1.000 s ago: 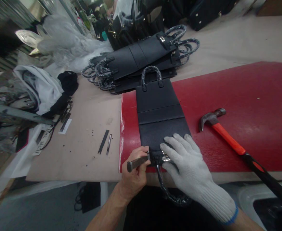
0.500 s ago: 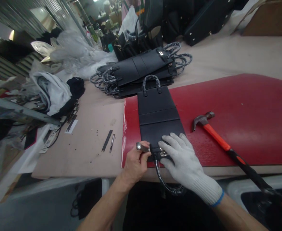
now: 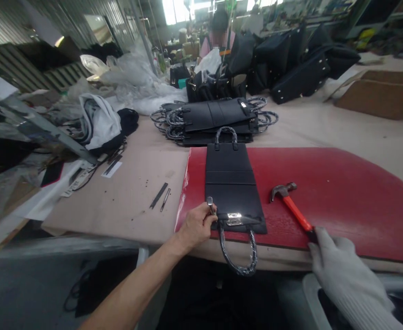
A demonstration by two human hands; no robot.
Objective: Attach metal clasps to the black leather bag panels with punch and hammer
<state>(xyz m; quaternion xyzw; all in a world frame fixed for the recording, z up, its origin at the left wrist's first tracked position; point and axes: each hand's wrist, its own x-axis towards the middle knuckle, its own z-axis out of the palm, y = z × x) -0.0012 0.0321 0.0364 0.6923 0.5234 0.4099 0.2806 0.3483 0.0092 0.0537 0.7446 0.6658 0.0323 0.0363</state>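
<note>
A flat black bag piece with wrapped handles lies on a red board, with a shiny metal clasp near its front edge. My bare left hand is closed round a short metal punch held upright beside the clasp. My right hand, in a white knit glove, rests on the black grip end of an orange-handled claw hammer that lies on the board; its fingers curl over the handle.
A stack of like black bag pieces lies behind on the tan table. Two thin metal strips lie left of the board. Clothes and plastic clutter sit at left. Another person sits far back among black bags.
My gloved right hand left the bag's clasp and moved right to the hammer's handle. My left hand turned the punch from lying sideways to upright. The view lifted.
</note>
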